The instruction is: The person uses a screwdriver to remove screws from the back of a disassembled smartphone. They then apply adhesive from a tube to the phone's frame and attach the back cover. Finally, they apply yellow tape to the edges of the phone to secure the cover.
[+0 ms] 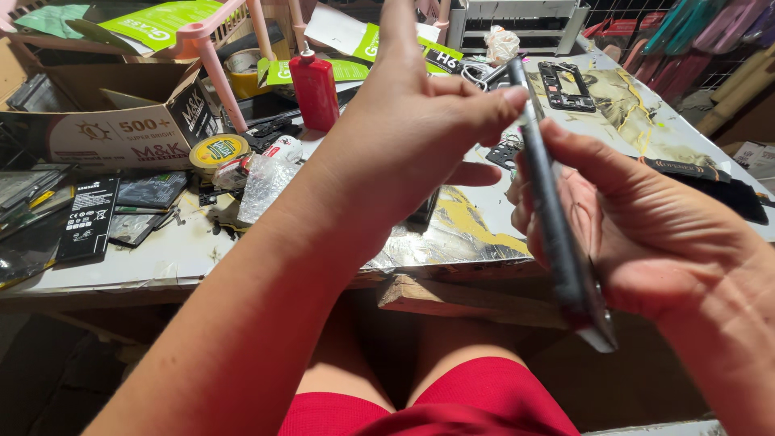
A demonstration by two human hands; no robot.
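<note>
At frame centre, the right hand (pixel 646 234) cradles a slim dark phone (pixel 557 218) edge-on; the left hand (pixel 420 121) pinches its top, perhaps a tool. Cardboard box (pixel 121 113) upper left, glossy red bottle (pixel 315 90) beside.

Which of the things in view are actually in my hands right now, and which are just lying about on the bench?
In hand:
- thin dark phone, held edge-on in the right hand
- left hand, thumb and fingers pinching its upper end

Lying about:
- red plastic bottle
- flat black battery
- open cardboard box
- round yellow tape roll
- black phone frame
</note>
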